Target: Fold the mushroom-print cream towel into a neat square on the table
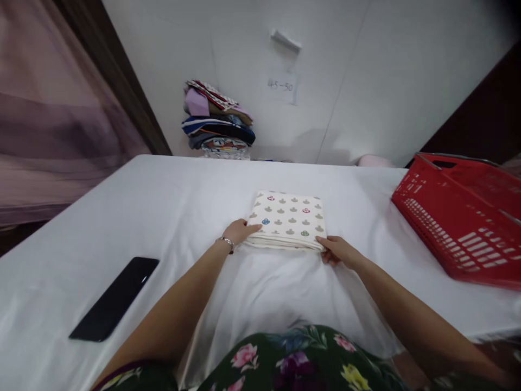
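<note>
A folded white cloth [287, 214] printed with small grey, blue, red and green shapes lies flat on the white-sheeted surface in front of me. Its layers show along the near edge. My left hand [240, 232] pinches the near left corner, thumb on top and the other fingers mostly hidden; a silvery bracelet circles that wrist. At the near right corner, my right hand [336, 251] grips the cloth between thumb and fingers.
To the right stands a red plastic basket [468, 217]. A black phone [116, 298] lies at the left. Behind the far edge, a stack of folded clothes [220, 119] rises against the wall, near a paper marked 45-50 [281, 87]. A pink curtain [61, 108] hangs on the left.
</note>
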`<state>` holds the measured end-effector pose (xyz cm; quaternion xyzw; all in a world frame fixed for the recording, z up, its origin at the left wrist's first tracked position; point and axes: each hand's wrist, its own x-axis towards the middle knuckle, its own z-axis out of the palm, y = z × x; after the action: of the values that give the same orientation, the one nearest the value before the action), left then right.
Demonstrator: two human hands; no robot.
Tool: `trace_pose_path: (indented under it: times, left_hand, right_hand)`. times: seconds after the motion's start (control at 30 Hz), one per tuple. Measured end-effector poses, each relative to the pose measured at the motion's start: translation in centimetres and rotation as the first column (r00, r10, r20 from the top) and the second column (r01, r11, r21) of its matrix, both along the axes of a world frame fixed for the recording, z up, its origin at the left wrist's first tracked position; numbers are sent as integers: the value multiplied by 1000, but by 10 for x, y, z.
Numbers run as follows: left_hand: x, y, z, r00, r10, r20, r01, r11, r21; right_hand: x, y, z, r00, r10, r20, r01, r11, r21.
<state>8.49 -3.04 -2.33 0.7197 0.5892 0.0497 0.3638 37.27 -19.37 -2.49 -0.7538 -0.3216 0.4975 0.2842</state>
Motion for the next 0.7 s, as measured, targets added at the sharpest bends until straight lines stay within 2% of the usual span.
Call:
trace_pose_path:
  times: [0.17, 0.33, 0.4, 0.53, 0.6, 0.63, 0.7]
  left_hand:
    - [-2, 6, 2, 995, 39, 95, -20, 983, -185]
    - [-4, -2, 3, 995, -19, 94, 32, 989, -147]
    - [-4, -8, 2, 997, -51, 57, 58, 991, -123]
    - [-1, -20, -1, 996, -83, -43, 80, 994, -78]
    - [-1, -25, 0, 997, -61, -53, 61, 998, -12]
    - [-1, -27, 1, 999, -33, -42, 34, 999, 40]
    - [-1, -32, 3, 999, 36, 6, -37, 988, 149]
  right_hand:
    - [-3, -1, -1, 982, -10, -189, 10, 1000, -3]
    - [3, -5, 1, 988, 13, -157, 8, 991, 130]
    - [6, -7, 2, 995, 52, -88, -40, 992, 123]
    - [12, -11, 1, 987, 159, 16, -159, 987, -16]
    - [15, -10, 4, 963, 221, 156, -210, 974, -82]
    - [16, -9, 7, 925, 256, 280, -236, 966, -103]
    - [16, -3, 15, 772, 271, 575, -283, 957, -71]
